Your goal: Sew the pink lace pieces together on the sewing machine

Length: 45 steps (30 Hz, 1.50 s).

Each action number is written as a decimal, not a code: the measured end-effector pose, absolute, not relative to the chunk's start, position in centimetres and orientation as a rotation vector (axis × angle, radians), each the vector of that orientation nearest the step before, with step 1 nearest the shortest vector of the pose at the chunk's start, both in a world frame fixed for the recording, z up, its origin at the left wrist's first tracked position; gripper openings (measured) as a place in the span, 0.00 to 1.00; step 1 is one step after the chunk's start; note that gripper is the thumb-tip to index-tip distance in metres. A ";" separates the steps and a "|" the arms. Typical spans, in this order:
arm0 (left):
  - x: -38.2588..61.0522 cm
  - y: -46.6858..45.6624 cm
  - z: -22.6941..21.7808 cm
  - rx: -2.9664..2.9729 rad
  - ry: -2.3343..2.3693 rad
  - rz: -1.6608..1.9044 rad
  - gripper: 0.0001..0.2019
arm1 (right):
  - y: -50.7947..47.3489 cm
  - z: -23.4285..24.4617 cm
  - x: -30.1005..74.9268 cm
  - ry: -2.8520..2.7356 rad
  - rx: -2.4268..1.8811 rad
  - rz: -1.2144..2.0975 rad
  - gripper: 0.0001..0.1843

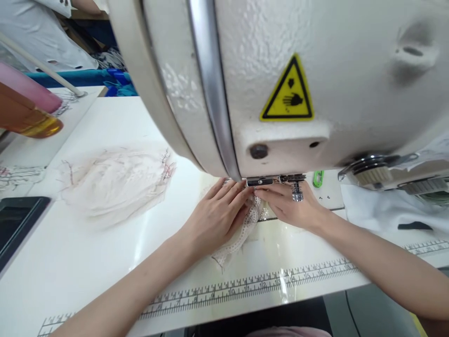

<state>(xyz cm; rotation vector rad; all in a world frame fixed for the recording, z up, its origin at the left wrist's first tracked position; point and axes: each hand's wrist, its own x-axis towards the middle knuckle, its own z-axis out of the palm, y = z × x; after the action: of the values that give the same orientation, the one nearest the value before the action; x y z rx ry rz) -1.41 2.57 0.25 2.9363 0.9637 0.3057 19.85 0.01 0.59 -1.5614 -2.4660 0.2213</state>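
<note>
A big white sewing machine (280, 70) fills the top of the view, with a yellow hand-warning sticker (287, 93) on its head. Under its foot lies a small piece of white lace fabric (235, 241). My left hand (215, 215) rests on the lace, fingers stretched flat and pointing toward the presser foot (261, 181). My right hand (289, 206) lies opposite it, fingers pressed down on the fabric just beneath the foot. The fingertips of both hands nearly meet at the needle area, which the machine head hides.
A heap of pale lace pieces (115, 182) lies on the white table (87, 262) to the left. A dark tablet (17, 227) sits at the left edge. A ruler strip (263, 283) runs along the table's front. White cloth (382, 206) lies right. Another person's sleeve (42, 28) shows far left.
</note>
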 end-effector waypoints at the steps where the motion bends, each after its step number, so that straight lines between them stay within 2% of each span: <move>1: -1.4 2.5 0.2 2.941 0.970 0.297 0.21 | 0.0 0.4 19.9 -2.479 -1.556 0.198 0.22; 6: -1.3 2.4 0.1 2.987 0.994 0.299 0.21 | 0.2 -0.3 19.9 -2.502 -1.382 -0.075 0.20; 14: -1.3 2.4 0.2 2.986 0.998 0.323 0.22 | 0.6 -0.7 20.0 -2.409 -1.234 -0.234 0.14; 20: -1.1 2.1 0.0 3.025 1.038 0.303 0.22 | 0.9 -1.0 20.1 -2.353 -1.173 -0.287 0.14; 26: -2.0 1.0 2.5 3.170 0.973 0.409 0.18 | 1.1 -1.0 20.3 -2.323 -1.009 -0.416 0.14; 28: -3.3 0.4 3.4 3.217 0.814 0.436 0.22 | 1.1 -1.0 20.4 -2.332 -0.997 -0.438 0.15; 30: -4.9 -0.6 3.6 3.277 0.607 0.452 0.31 | 1.1 -1.0 20.4 -2.323 -0.988 -0.460 0.16; 31: -5.6 -1.1 3.4 3.311 0.550 0.439 0.30 | 1.1 -1.1 20.4 -2.319 -0.984 -0.465 0.16; 34: -7.1 -2.7 2.6 3.313 0.634 0.452 0.14 | 0.9 -1.3 20.3 -2.325 -0.988 -0.407 0.17; 39: -6.6 -3.0 4.1 2.912 1.160 0.520 0.12 | 0.6 -1.7 20.1 -2.329 -1.018 -0.225 0.13; 42: -5.4 -1.0 5.4 2.979 1.099 0.444 0.10 | 0.9 -1.9 20.1 -2.338 -0.966 -0.234 0.09; 45: -3.8 1.3 5.1 3.108 0.912 0.322 0.11 | 1.2 -2.2 20.2 -2.356 -0.950 -0.196 0.11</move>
<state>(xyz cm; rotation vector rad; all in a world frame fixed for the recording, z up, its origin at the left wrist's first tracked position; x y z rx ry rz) -3.80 1.29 5.08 3.1081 0.9120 0.3215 20.20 1.15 -2.23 -0.9502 -2.3556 -0.1965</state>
